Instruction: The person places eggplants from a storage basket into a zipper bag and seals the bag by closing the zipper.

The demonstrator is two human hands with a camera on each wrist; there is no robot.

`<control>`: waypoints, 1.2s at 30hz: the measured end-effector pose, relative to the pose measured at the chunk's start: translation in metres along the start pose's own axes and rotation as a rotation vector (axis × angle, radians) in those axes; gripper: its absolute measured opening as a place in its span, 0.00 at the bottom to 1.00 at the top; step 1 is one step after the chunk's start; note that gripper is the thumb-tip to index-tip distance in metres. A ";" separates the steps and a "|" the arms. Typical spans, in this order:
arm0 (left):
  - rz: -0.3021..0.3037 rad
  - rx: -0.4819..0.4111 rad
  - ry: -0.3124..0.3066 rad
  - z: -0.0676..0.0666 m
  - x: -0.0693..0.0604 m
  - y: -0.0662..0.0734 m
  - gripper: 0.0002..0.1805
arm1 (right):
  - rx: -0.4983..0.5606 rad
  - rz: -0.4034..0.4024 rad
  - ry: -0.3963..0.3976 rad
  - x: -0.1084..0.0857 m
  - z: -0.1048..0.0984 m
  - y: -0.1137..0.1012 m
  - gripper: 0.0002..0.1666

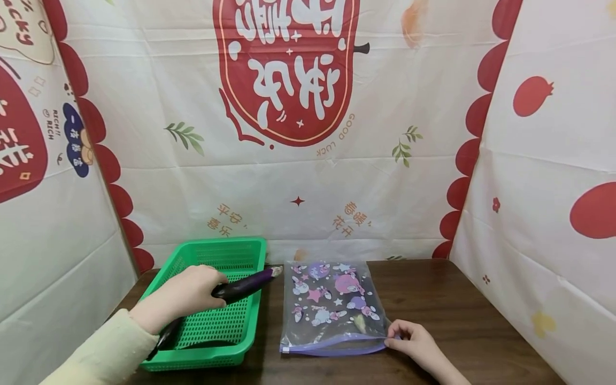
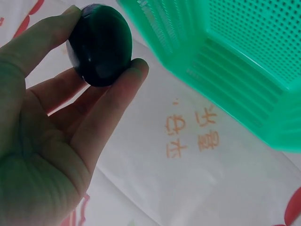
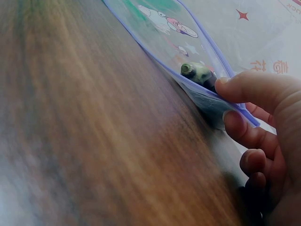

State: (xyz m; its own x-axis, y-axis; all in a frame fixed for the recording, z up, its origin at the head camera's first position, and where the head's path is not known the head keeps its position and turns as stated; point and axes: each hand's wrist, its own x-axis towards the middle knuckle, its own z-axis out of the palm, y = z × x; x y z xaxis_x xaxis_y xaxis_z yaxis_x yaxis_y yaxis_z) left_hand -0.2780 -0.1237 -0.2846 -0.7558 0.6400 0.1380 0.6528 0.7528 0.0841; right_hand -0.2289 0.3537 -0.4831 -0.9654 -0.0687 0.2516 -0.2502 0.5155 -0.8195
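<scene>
My left hand (image 1: 192, 291) grips a dark purple eggplant (image 1: 247, 286) by one end, over the green basket (image 1: 250, 334). The eggplant's pale stem end points right, past the basket's rim. In the left wrist view, thumb and fingers go round its glossy rounded end (image 2: 99, 44). At the right, my right hand (image 1: 414, 342) pinches the corner of a clear zip bag (image 1: 327, 305) with printed cartoon figures and a purple zip edge. The bag lies flat with its mouth parted toward me. Inside it, the green stem end of another eggplant (image 3: 197, 75) shows near the opening.
More dark eggplants (image 1: 212, 344) lie in the basket near its front, partly hidden by the left forearm. The bag's white slider (image 1: 285, 350) sits at its left corner. A brown wooden table (image 1: 433, 289) carries everything, with printed cloth walls (image 1: 409, 208) behind and on both sides.
</scene>
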 end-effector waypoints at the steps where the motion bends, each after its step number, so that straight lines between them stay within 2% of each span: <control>1: 0.010 0.001 0.003 0.000 0.001 0.002 0.09 | 0.006 -0.006 0.002 0.001 0.000 0.000 0.10; 12: 0.071 -0.008 -0.030 0.010 0.010 0.031 0.08 | -0.007 -0.005 -0.006 0.004 0.000 0.001 0.09; 26: 0.189 -0.046 -0.068 0.024 0.022 0.070 0.09 | -0.017 0.005 0.003 0.006 -0.002 -0.001 0.10; 30: 0.230 -0.028 -0.076 0.033 0.022 0.081 0.09 | -0.030 0.021 0.003 0.003 -0.002 -0.001 0.10; 36: 0.283 0.064 -0.068 0.048 0.014 0.099 0.12 | -0.022 0.009 0.001 0.000 0.000 0.002 0.10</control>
State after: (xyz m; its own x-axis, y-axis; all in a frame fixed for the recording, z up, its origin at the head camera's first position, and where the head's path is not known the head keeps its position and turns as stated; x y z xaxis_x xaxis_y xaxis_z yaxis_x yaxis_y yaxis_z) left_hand -0.2263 -0.0325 -0.3215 -0.5472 0.8331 0.0802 0.8353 0.5497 -0.0109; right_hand -0.2292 0.3549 -0.4845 -0.9675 -0.0631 0.2448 -0.2399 0.5346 -0.8103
